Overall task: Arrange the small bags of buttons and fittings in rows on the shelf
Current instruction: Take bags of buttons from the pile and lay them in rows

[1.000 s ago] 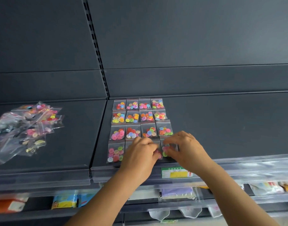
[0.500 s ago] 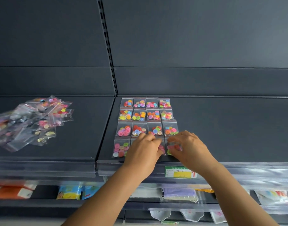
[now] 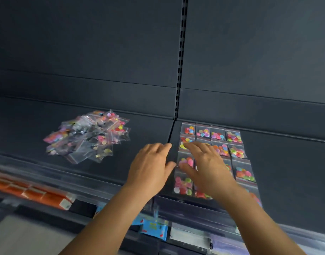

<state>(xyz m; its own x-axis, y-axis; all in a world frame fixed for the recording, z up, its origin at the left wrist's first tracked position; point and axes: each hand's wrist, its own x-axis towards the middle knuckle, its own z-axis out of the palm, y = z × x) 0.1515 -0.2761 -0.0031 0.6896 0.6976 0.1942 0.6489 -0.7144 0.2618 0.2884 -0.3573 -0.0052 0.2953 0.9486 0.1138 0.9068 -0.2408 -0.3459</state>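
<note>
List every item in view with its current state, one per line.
Left hand: open, empty, over the dark shelf.
Right hand: open, fingers spread above the grid.
Grid of button bags: flat, in rows, partly hidden.
Loose pile of bags: unsorted heap on the left.

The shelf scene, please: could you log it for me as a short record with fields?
view: head camera, looking down at a dark shelf
arranged bags: grid of small button bags on the right shelf panel, four across, four rows showing
loose bags: unsorted pile on the left panel
left hand: open, over the seam between panels, holding nothing
right hand: open, fingers spread over the grid's left columns
below: packaged goods on lower shelves, blurred
</note>
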